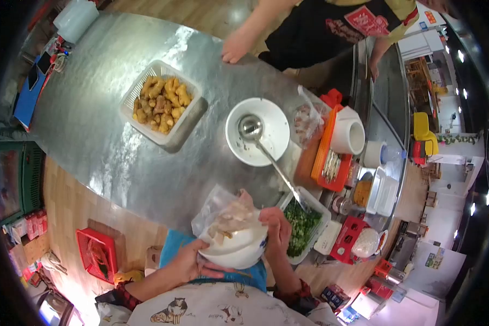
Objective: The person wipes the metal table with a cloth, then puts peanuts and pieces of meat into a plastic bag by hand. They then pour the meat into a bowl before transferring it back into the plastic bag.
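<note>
Close to my body, a white bowl (pixel 236 255) is tilted between my two hands. My left hand (pixel 187 262) has its thumb at the rim and its fingers beneath. On the other side my right hand (pixel 277 228) is closed at the rim; whether it also pinches the bag is hard to see. A clear plastic bag (pixel 209 209) with pale pieces in it lies over the bowl's mouth. Beyond it stands a larger white bowl (pixel 236 146), with a metal ladle (pixel 271 160) resting in it. To the right is a container of chopped greens (pixel 301 225), under the ladle's handle end.
A plastic basket of ginger (pixel 160 106) sits on the steel table (pixel 87 103). An orange-red basket (pixel 331 163), a white paper roll (pixel 349 136) and a knotted bag (pixel 309 117) line the right side. Across the table, a co-worker's hand (pixel 236 46) rests on the edge.
</note>
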### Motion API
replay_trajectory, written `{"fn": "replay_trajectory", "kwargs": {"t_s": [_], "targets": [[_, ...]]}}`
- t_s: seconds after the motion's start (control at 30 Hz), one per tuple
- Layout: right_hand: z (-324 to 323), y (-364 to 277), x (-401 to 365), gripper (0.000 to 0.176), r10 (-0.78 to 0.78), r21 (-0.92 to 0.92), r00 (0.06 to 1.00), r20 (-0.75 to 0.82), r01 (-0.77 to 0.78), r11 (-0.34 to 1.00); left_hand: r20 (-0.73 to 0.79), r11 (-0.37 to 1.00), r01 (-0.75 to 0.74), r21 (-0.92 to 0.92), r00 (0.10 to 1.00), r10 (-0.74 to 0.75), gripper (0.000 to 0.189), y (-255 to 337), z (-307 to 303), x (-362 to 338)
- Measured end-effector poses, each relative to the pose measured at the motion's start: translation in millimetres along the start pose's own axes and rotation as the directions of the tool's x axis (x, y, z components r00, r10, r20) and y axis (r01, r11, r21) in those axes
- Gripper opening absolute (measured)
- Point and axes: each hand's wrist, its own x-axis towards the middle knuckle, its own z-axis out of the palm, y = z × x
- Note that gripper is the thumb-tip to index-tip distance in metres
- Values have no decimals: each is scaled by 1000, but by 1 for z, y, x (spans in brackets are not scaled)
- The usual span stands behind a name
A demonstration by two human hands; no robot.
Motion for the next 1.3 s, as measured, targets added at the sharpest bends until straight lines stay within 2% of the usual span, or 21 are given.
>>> {"fn": "replay_trajectory", "kwargs": {"t_s": [0.13, 0.2, 0.23, 0.3, 0.33, 0.4, 0.43, 0.53, 0.57, 0.7, 0.77, 0.8, 0.87, 0.9, 0.93, 1.0, 1.07, 1.13, 1.17, 1.23, 1.3], "targets": [[3, 6, -8, 37, 28, 50, 999, -18, -27, 998, -27, 998, 56, 18, 998, -56, 60, -10, -3, 0], [2, -11, 1, 41, 112, -119, 994, 7, -111, 987, -20, 998, 42, -45, 999, -43, 60, -4, -3, 6], [1, -20, 2, 41, 110, -122, 994, 5, -109, 987, -15, 998, 42, -43, 999, -43, 60, -1, 3, 2], [-1, -32, 0, 40, -148, -42, 989, -12, 148, 988, -76, 997, -2, 80, 997, 9, 60, 3, 16, -14], [0, -30, 1, 40, -141, -43, 990, -14, 140, 989, -79, 997, 5, 78, 997, 1, 60, 3, 12, -10], [5, -24, 3, 40, -28, -160, 999, -24, 24, 987, -20, 995, 39, -88, 999, -41, 60, 2, -2, 3], [4, -14, 1, 38, 92, -108, 995, -33, -95, 990, -3, 999, 40, -12, 999, -40, 63, 2, -3, 6], [0, -16, 3, 36, 110, -113, 994, -25, -112, 987, 5, 995, 94, -10, 996, -94, 63, 0, 4, 2], [-1, -22, 7, 35, 184, -141, 983, -5, -183, 973, 92, 990, 123, -70, 989, -117, 64, -5, -8, 9], [-3, -34, 15, 35, 142, -178, 990, -23, -144, 973, 27, 995, 93, -21, 995, -92, 63, 6, 12, 0], [-5, -37, 6, 33, -97, -112, 994, -51, 91, 990, 52, 997, 42, 70, 998, -46, 65, 5, 12, -8], [-4, -28, 0, 33, -97, -110, 994, -58, 90, 990, 50, 996, 45, 76, 998, -49, 65, -3, 5, -2], [0, 4, 7, 32, 170, -250, 985, -35, -173, 953, -29, 991, 77, -111, 996, -81, 64, -12, -16, 29], [1, 1, 8, 32, 143, -151, 989, -20, -145, 978, 7, 994, 66, -87, 998, -66, 64, -11, -12, 26], [-1, 0, 11, 32, 149, -160, 989, -12, -149, 976, 12, 993, 68, -99, 998, -67, 64, -11, -15, 30], [1, -7, 3, 28, 89, -146, 996, -16, -91, 985, 41, 968, 83, -237, 996, -75, 68, -18, -24, 31], [3, -6, 6, 25, 18, -144, 999, -37, -23, 989, 41, 983, 51, -177, 998, -45, 68, -12, -21, 31], [4, -11, 6, 19, -164, -237, 986, -43, 150, 960, 26, 993, 11, -121, 1000, -8, 67, -14, -23, 31], [4, -15, 3, 19, -165, -236, 985, -43, 151, 960, 26, 993, 10, -120, 1000, -7, 67, -15, -22, 31], [3, -21, -9, 31, 17, -215, 985, -174, -55, 975, -118, 986, -61, -158, 992, 43, 58, -17, -17, 30], [-6, -17, -19, 40, -32, -305, 979, -200, -31, 952, -103, 980, -69, -187, 993, 51, 61, -16, -17, 32]]}}
